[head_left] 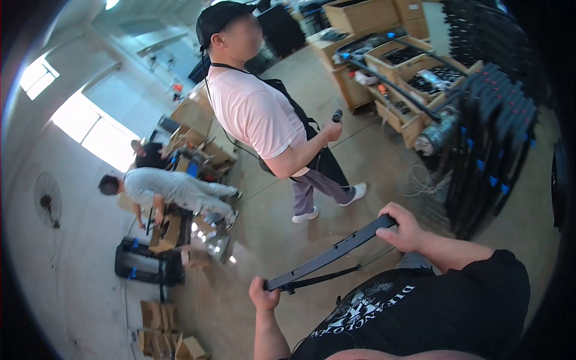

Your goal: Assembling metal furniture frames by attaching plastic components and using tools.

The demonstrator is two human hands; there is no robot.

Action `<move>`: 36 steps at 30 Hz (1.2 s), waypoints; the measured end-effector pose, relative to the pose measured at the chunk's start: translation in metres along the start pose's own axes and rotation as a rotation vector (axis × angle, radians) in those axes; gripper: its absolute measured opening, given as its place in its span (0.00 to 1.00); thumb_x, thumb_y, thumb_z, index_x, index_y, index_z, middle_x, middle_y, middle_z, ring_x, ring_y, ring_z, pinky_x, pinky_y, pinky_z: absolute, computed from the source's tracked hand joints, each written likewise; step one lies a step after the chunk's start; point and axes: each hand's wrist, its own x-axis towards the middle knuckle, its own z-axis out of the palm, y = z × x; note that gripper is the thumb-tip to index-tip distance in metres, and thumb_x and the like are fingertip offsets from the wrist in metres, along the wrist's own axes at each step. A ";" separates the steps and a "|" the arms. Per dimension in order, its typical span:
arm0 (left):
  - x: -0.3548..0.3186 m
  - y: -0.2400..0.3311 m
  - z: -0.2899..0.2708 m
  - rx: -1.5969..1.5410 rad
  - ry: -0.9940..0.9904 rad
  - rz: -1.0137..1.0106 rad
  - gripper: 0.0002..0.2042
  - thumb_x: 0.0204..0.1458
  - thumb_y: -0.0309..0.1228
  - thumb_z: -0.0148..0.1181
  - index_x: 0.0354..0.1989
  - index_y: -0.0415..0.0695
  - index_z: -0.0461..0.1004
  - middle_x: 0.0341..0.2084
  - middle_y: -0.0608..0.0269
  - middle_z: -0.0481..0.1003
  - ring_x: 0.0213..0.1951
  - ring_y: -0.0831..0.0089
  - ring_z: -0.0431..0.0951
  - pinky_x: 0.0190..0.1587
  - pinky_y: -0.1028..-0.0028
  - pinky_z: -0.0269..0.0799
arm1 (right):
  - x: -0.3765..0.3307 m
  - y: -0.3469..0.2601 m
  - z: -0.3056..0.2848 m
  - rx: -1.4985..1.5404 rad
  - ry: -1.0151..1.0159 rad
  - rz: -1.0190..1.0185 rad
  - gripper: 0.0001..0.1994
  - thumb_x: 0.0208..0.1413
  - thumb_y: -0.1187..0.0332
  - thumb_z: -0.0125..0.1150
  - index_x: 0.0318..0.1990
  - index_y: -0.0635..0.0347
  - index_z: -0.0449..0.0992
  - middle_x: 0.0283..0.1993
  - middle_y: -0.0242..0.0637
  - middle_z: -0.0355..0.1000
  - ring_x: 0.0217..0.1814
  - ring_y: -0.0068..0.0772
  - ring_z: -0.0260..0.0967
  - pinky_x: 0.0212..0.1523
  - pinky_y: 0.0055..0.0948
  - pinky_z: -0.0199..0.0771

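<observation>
A long, dark grey flat metal bar (327,255) with several holes slants across in front of my body, its right end higher in the picture. My left hand (264,294) is closed round its left end. At the other end, my right hand (401,228) grips it with the thumb along the near side. Below the bar runs a thinner black rod (324,278), meeting it near my left hand. Whether the two are joined there is hard to make out.
Just ahead stands a person (252,114) in a pink shirt, holding a dark cylindrical tool (337,115). Wooden bins (420,78) of parts and stacked black bars (489,132) are at the right. Farther left, a person in stripes (162,186) bends over cardboard boxes (168,233).
</observation>
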 end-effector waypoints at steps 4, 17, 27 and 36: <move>-0.006 -0.022 0.006 -0.149 0.061 0.022 0.17 0.35 0.30 0.72 0.24 0.42 0.66 0.21 0.56 0.67 0.25 0.56 0.69 0.31 0.65 0.68 | -0.066 -0.031 -0.010 -0.033 -0.076 0.080 0.17 0.45 0.66 0.77 0.39 0.58 0.75 0.35 0.38 0.72 0.35 0.35 0.70 0.38 0.33 0.70; -0.033 0.190 0.042 -0.483 -0.096 0.277 0.22 0.38 0.31 0.80 0.24 0.42 0.65 0.20 0.59 0.66 0.23 0.64 0.65 0.28 0.67 0.64 | -0.344 -0.107 -0.129 -0.214 0.368 0.329 0.12 0.44 0.69 0.75 0.25 0.57 0.73 0.25 0.39 0.72 0.28 0.40 0.71 0.30 0.35 0.67; -0.152 0.553 0.134 -0.631 -0.428 0.554 0.22 0.40 0.39 0.81 0.26 0.42 0.69 0.21 0.56 0.69 0.26 0.58 0.71 0.32 0.64 0.70 | -0.634 -0.217 -0.308 -0.588 0.880 0.514 0.15 0.35 0.70 0.71 0.23 0.60 0.66 0.19 0.40 0.61 0.21 0.37 0.60 0.25 0.34 0.60; -0.261 0.826 0.276 -0.746 -0.726 0.815 0.19 0.33 0.29 0.78 0.36 0.43 0.78 0.38 0.53 0.79 0.46 0.52 0.79 0.51 0.60 0.75 | -0.769 -0.254 -0.391 -0.793 1.328 0.641 0.16 0.35 0.76 0.72 0.25 0.59 0.65 0.23 0.36 0.60 0.26 0.33 0.59 0.29 0.30 0.61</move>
